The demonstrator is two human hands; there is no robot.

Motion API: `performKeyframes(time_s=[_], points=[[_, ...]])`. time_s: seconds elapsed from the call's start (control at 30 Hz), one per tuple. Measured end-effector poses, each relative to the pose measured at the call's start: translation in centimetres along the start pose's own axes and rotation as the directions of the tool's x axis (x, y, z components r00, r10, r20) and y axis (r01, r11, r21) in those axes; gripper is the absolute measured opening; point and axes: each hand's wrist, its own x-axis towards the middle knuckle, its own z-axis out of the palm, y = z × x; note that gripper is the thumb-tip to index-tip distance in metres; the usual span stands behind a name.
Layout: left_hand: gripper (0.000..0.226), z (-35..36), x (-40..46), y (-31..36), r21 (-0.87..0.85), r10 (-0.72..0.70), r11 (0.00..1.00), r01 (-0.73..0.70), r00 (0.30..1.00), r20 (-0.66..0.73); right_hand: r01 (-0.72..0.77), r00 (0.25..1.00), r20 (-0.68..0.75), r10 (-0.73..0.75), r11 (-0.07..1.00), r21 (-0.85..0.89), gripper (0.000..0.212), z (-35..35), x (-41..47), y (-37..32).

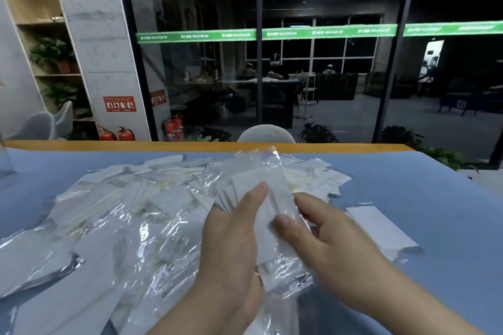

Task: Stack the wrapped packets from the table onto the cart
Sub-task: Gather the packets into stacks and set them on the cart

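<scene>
A big heap of clear-wrapped white packets (pixel 114 215) covers the left and middle of the blue table (pixel 424 187). Above the heap, my left hand (pixel 231 250) grips a fanned bundle of several packets (pixel 261 185), thumb laid across the front. My right hand (pixel 324 239) pinches the lower right edge of the same bundle, its thumb pressing on the front packet. One single packet (pixel 381 228) lies apart on the table to the right. No cart is in view.
The table's far edge is an orange strip (pixel 190 144), with a pale chair back (pixel 266 133) just behind it. Beyond stands a dark glass wall. Fire extinguishers (pixel 119 133) and plant shelves stand at the far left.
</scene>
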Motion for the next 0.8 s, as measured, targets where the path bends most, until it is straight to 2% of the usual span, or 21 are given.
performKeyframes(time_s=[0.07,0.2,0.27,0.33,0.4,0.43,0.5,0.57,0.6,0.7,0.73,0.8], points=[[0.022,0.0,-0.2,0.0,0.005,0.008,1.000,-0.009,1.000,0.027,0.000,0.998,0.055,0.001,1.000,-0.014,0.027,0.3,-0.1,-0.1],[0.023,0.2,-0.4,-0.4,0.154,0.018,0.988,-0.029,0.997,0.073,-0.006,0.999,0.039,0.001,0.992,0.122,0.009,0.2,0.0,-0.3],[0.035,0.1,0.0,-0.4,0.182,0.138,0.972,-0.149,0.988,0.070,0.005,1.000,0.002,-0.005,0.991,0.133,0.014,-0.9,0.0,-0.4],[0.051,-0.6,1.0,-0.1,0.249,0.317,0.916,-0.314,0.948,0.030,0.039,0.999,-0.011,-0.038,0.999,0.031,0.019,-2.6,0.1,-0.5],[0.048,-1.3,1.6,0.4,0.420,0.388,0.818,-0.394,0.916,0.106,0.058,0.997,0.052,-0.049,0.982,-0.177,0.020,-4.1,0.1,-0.2],[0.039,-1.8,1.9,0.3,0.545,0.381,0.729,-0.414,0.907,0.180,0.050,0.995,0.101,-0.023,0.962,-0.269,0.018,-4.4,0.0,0.0],[0.023,-2.1,2.1,-0.2,0.735,0.278,0.540,-0.411,0.911,0.305,0.019,0.976,0.208,0.065,0.925,-0.380,0.010,-4.3,0.0,0.5],[0.031,-2.2,2.1,-0.5,0.811,0.156,0.443,-0.382,0.924,0.350,-0.011,0.961,0.246,0.125,0.909,-0.417,0.011,-3.9,-0.1,1.0],[0.040,-2.3,2.2,-0.5,0.833,0.115,0.419,-0.361,0.931,0.345,-0.017,0.962,0.239,0.129,0.906,-0.423,0.012,-3.9,-0.1,1.2],[0.058,-2.5,2.6,0.4,0.857,0.010,0.443,-0.262,0.958,0.287,0.001,0.968,0.228,0.107,0.904,-0.428,0.011,-4.3,0.1,1.4],[0.055,-2.7,2.9,0.6,0.866,-0.021,0.432,-0.250,0.958,0.287,-0.001,0.965,0.239,0.111,0.909,-0.416,0.011,-4.3,0.0,1.2],[0.035,-3.0,3.1,0.5,0.861,-0.056,0.426,-0.278,0.942,0.332,-0.044,0.949,0.274,0.153,0.929,-0.367,0.014,-4.7,-0.1,1.1]])
